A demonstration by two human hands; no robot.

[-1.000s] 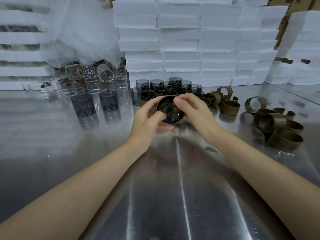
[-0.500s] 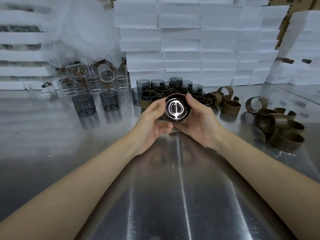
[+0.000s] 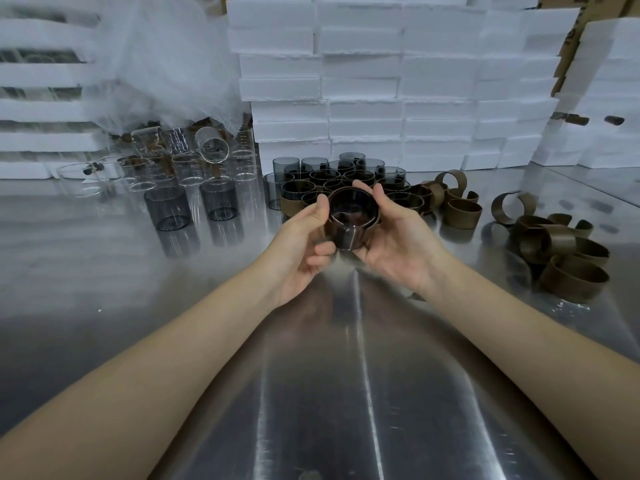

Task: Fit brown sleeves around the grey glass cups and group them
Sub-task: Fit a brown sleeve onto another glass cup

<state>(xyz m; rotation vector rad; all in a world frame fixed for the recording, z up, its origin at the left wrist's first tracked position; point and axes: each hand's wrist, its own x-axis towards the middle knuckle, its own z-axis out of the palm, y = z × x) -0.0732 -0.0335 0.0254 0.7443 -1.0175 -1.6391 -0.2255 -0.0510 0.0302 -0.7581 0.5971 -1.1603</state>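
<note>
Where both hands meet above the steel table, item one: a grey glass cup, held clear of the surface, just in front of the grouped stock. Long axis near upright, tipped slightly toward the wearer; mouth up and facing the camera, base toward the table. A brown sleeve wraps its wall.

Left hand: thumb laid against the rim's left side, fingers curled in under the cup, clamped on it. Right hand: palm up, cradling the right side, thumb on the rim, fingers closed round the wall.

Item two, directly behind: a tight cluster of sleeved cups, upright, mouths up, touching one another, with a few unsleeved grey ones at the back of the lot.

Item three, to the left: two bare grey cups, upright, side by side, apart from the cluster. Behind them, clear glasses, some upright, one on its side.

Item four, to the right: loose sleeves, curled open bands, heaped in two lots, the nearer lot just beside the cluster.

Backdrop: stacked white foam blocks; crumpled plastic film at upper left.
</note>
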